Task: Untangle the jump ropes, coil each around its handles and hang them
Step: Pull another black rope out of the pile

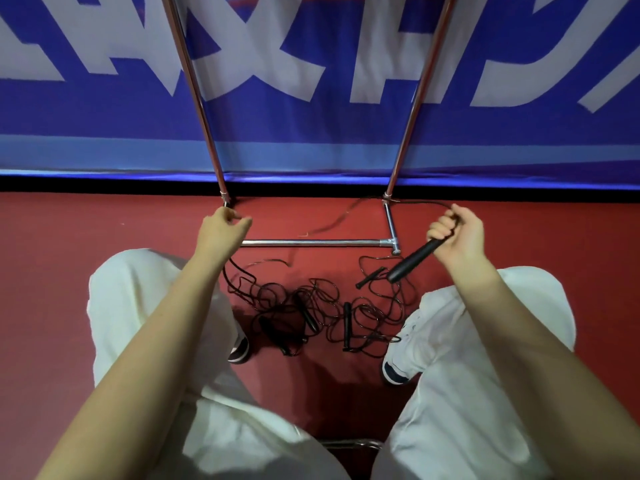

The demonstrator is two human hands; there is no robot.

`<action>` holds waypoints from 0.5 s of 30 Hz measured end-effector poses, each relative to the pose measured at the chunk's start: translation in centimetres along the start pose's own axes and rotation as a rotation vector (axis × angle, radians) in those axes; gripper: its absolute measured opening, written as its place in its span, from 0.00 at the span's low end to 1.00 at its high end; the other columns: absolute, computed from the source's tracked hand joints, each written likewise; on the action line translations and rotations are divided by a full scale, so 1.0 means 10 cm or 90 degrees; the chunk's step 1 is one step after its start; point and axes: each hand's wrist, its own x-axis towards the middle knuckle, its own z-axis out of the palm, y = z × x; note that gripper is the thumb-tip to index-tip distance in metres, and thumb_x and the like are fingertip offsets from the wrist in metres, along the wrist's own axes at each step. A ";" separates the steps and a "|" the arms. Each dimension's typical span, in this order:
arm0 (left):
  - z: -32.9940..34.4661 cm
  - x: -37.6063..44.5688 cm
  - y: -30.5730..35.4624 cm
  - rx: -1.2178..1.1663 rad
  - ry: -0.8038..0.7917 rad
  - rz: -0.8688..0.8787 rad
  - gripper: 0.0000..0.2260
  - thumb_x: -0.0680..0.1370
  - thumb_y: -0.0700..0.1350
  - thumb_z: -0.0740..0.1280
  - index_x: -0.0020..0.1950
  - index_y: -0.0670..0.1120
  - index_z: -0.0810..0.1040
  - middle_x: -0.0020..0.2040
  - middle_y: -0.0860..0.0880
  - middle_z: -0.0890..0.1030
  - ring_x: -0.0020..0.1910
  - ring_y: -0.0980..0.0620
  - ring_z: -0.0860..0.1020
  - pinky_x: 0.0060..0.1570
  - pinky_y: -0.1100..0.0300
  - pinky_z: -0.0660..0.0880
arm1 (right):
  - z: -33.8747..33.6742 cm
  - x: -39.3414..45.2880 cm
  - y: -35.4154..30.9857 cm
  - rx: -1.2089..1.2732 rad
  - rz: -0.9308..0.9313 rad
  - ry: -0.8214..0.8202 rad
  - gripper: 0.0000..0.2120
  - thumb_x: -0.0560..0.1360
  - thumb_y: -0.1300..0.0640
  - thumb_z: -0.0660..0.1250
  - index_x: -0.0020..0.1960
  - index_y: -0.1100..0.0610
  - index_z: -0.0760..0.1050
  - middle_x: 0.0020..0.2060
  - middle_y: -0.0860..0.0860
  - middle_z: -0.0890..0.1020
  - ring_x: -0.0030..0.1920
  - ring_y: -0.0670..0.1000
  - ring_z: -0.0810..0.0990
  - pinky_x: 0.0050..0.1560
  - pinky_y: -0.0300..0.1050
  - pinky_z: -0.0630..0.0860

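A: Quick pass. Right hand [457, 233] is curled round a black handle [415, 259], butt end slanting down and toward the person. Cord [420, 201] leaves the top of that fist and runs across in front of the rack foot.

B: Left hand [225, 226]?

A: Raised, fingers bent, thumb and fingertips meeting. Looks like it pinches the same cord, since a strand drops beneath that wrist to the floor, but I cannot tell for sure; the cord is too thin there.

B: Why hold it spread like that?

A: My guess: stretching one rope between both hands to draw it clear of the tangle [322, 308], which lies below and between the hands, by the shoes.

B: How many ropes in the tangle?

A: Can't count. Several loose handles show, one [370, 277] just under the gripped handle, another [347, 325] nearer the person. Loops overlap, dark on the red floor [104, 244].

B: Rack?

A: Chrome rack [311, 242] past both hands; uprights run out of the top of the shot, so any hanging bar is cut off. Nothing coiled or hung yet.
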 end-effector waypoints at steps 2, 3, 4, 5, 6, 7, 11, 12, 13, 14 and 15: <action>-0.01 -0.01 -0.05 0.057 0.004 -0.008 0.20 0.78 0.41 0.65 0.71 0.41 0.71 0.63 0.35 0.72 0.61 0.37 0.72 0.59 0.53 0.69 | -0.07 0.02 -0.09 0.044 -0.044 0.042 0.08 0.65 0.58 0.64 0.35 0.54 0.64 0.21 0.45 0.62 0.19 0.43 0.58 0.20 0.34 0.56; -0.03 -0.02 -0.06 0.073 0.016 -0.010 0.23 0.78 0.38 0.63 0.73 0.42 0.67 0.66 0.34 0.68 0.58 0.34 0.73 0.59 0.51 0.70 | -0.09 0.03 -0.12 0.059 -0.055 0.052 0.06 0.64 0.57 0.64 0.35 0.54 0.65 0.21 0.45 0.63 0.19 0.43 0.59 0.20 0.34 0.57; -0.05 -0.03 -0.06 0.084 0.034 -0.007 0.25 0.78 0.36 0.62 0.75 0.42 0.65 0.68 0.33 0.66 0.55 0.33 0.74 0.57 0.50 0.70 | -0.11 0.03 -0.13 0.069 -0.062 0.060 0.05 0.65 0.57 0.64 0.36 0.55 0.67 0.21 0.45 0.64 0.19 0.43 0.60 0.21 0.34 0.57; -0.07 -0.04 -0.06 0.092 0.052 -0.002 0.26 0.78 0.35 0.60 0.76 0.42 0.63 0.69 0.32 0.64 0.52 0.32 0.75 0.55 0.49 0.71 | -0.12 0.03 -0.14 0.073 -0.067 0.065 0.04 0.69 0.58 0.63 0.37 0.55 0.69 0.22 0.45 0.65 0.20 0.43 0.60 0.21 0.34 0.58; -0.10 -0.04 -0.08 0.101 0.066 -0.004 0.26 0.78 0.34 0.60 0.77 0.42 0.62 0.69 0.32 0.64 0.52 0.32 0.75 0.54 0.49 0.71 | -0.14 0.02 -0.14 0.072 -0.072 0.068 0.06 0.74 0.58 0.62 0.38 0.55 0.71 0.22 0.44 0.65 0.20 0.43 0.60 0.22 0.34 0.57; -0.12 -0.04 -0.10 0.112 0.072 -0.014 0.26 0.78 0.35 0.60 0.77 0.41 0.62 0.69 0.31 0.65 0.54 0.32 0.75 0.56 0.49 0.71 | -0.15 0.01 -0.16 0.064 -0.077 0.065 0.09 0.77 0.58 0.59 0.39 0.55 0.72 0.22 0.44 0.64 0.20 0.43 0.59 0.21 0.34 0.57; -0.16 0.05 -0.24 0.148 0.054 -0.049 0.21 0.77 0.35 0.64 0.70 0.35 0.71 0.64 0.32 0.75 0.63 0.35 0.73 0.60 0.51 0.69 | -0.15 -0.05 -0.27 -0.003 -0.131 0.009 0.11 0.80 0.57 0.57 0.42 0.54 0.74 0.21 0.44 0.61 0.20 0.43 0.57 0.21 0.36 0.56; -0.14 0.05 -0.25 0.154 0.045 -0.035 0.18 0.77 0.35 0.63 0.67 0.36 0.75 0.61 0.33 0.78 0.61 0.36 0.75 0.58 0.52 0.70 | -0.14 -0.07 -0.30 -0.041 -0.144 0.003 0.10 0.80 0.57 0.58 0.43 0.55 0.75 0.21 0.44 0.61 0.20 0.43 0.58 0.21 0.36 0.56; -0.11 0.02 -0.23 0.164 0.033 -0.005 0.16 0.77 0.35 0.63 0.64 0.36 0.78 0.58 0.34 0.80 0.59 0.36 0.77 0.56 0.52 0.71 | -0.12 -0.08 -0.31 -0.098 -0.161 0.001 0.10 0.80 0.57 0.58 0.43 0.56 0.75 0.21 0.45 0.62 0.20 0.43 0.58 0.21 0.36 0.56; -0.06 0.00 -0.21 0.178 0.014 0.036 0.14 0.77 0.36 0.63 0.61 0.37 0.80 0.56 0.35 0.82 0.57 0.36 0.78 0.55 0.52 0.71 | -0.11 -0.09 -0.32 -0.182 -0.185 -0.001 0.10 0.80 0.58 0.58 0.44 0.57 0.76 0.21 0.45 0.62 0.20 0.44 0.58 0.21 0.37 0.56; -0.01 -0.03 -0.19 0.193 -0.013 0.076 0.12 0.78 0.36 0.63 0.58 0.38 0.82 0.55 0.36 0.82 0.56 0.37 0.78 0.53 0.53 0.72 | -0.08 -0.11 -0.31 -0.286 -0.211 -0.008 0.10 0.80 0.59 0.59 0.44 0.58 0.77 0.21 0.46 0.63 0.20 0.44 0.59 0.21 0.38 0.56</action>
